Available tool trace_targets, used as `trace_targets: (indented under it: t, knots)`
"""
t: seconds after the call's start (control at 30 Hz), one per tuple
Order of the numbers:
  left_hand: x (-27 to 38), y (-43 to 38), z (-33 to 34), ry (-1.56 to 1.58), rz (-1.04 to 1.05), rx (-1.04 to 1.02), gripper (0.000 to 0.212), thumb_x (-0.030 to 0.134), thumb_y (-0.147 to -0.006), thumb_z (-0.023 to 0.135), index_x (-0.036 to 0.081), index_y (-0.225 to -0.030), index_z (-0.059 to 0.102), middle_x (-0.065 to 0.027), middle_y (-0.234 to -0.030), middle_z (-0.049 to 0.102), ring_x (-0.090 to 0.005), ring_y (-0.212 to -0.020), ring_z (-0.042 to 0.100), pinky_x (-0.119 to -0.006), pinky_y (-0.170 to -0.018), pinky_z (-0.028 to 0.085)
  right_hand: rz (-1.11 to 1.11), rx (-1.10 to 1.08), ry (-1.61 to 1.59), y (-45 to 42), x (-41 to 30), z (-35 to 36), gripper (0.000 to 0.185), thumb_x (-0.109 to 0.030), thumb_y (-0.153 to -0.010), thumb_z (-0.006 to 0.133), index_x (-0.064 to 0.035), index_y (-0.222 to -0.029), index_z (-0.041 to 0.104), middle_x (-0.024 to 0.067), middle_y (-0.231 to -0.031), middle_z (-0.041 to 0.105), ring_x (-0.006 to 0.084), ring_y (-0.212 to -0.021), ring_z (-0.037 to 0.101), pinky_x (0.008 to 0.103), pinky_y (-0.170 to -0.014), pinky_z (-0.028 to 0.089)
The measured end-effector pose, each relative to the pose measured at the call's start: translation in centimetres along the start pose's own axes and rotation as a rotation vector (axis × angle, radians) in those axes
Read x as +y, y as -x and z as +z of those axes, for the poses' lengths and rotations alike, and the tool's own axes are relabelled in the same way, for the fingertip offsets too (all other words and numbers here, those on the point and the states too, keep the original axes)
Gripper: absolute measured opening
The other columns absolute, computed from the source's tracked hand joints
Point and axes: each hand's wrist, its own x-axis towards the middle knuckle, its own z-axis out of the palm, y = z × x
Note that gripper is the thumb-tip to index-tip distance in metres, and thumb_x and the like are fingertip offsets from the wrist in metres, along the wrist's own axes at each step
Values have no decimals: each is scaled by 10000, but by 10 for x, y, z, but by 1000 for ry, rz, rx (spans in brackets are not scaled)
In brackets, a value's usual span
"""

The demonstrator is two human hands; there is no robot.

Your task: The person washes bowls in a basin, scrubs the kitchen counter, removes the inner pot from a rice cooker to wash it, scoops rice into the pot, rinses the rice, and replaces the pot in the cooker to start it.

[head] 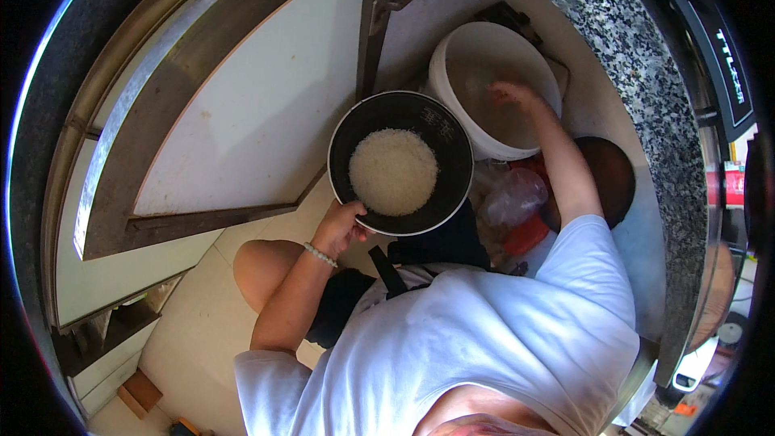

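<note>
My left hand [344, 227] grips the near rim of a black rice-cooker inner pot [454, 160], thumb over the edge. A mound of white uncooked rice [393, 171] covers the middle of the pot's bottom. My right hand [511, 95] reaches inside the mouth of a white plastic bucket [484, 136], just beyond the pot on the right. Its fingers are blurred, and whether they hold anything is unclear. Dim, pale contents, hard to make out, lie in the bucket.
An open cabinet door [254, 97] with a metal hinge [399, 0] stands at left. Below my right arm are a clear plastic bag [517, 194], a red item [525, 235] and a dark round object [611, 181]. A speckled granite countertop [660, 85] edges the right side.
</note>
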Motion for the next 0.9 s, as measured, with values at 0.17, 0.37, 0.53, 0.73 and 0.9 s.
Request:
trace_targets:
  t: [0.17,0.37,0.53,0.73,0.9]
  knots:
    - [3,5,1,1,30,50,226,69,-760,476,-59,-943,516,-141,-675,587,-217,-466,551,-280,-320,422,-383,73,-336,96,-58,20,714,-247,-730,706,-120,-1332,343,96,-1028,582,170,-811,584,301,-769,458]
    - [7,6,3,-14,41,55,229,54,-751,475,-50,-953,510,-140,-718,587,-219,-462,552,-267,-310,422,-862,311,-61,162,-73,74,711,-84,-692,712,-109,-1312,367,140,-1237,428,165,-853,557,307,-745,489]
    - [5,3,-2,17,10,-7,212,64,-751,480,-39,-933,514,-140,-723,587,-215,-454,543,-270,-317,418,-1179,552,442,199,-71,121,690,-101,-674,727,-121,-1282,401,138,-1340,307,297,-1141,467,387,-870,477]
    - [3,4,0,10,8,12,191,82,-753,486,-32,-903,520,-128,-685,583,-209,-454,541,-275,-333,417,-1240,639,382,190,-68,122,707,-67,-657,729,-118,-1282,402,138,-1335,307,308,-1141,454,369,-857,485]
    - [2,3,-3,3,28,4,185,84,-759,487,-31,-900,517,-121,-670,581,-208,-465,549,-276,-337,420,-936,727,24,153,-59,79,723,-47,-646,745,-97,-1277,398,128,-1326,321,238,-1004,527,305,-743,500]
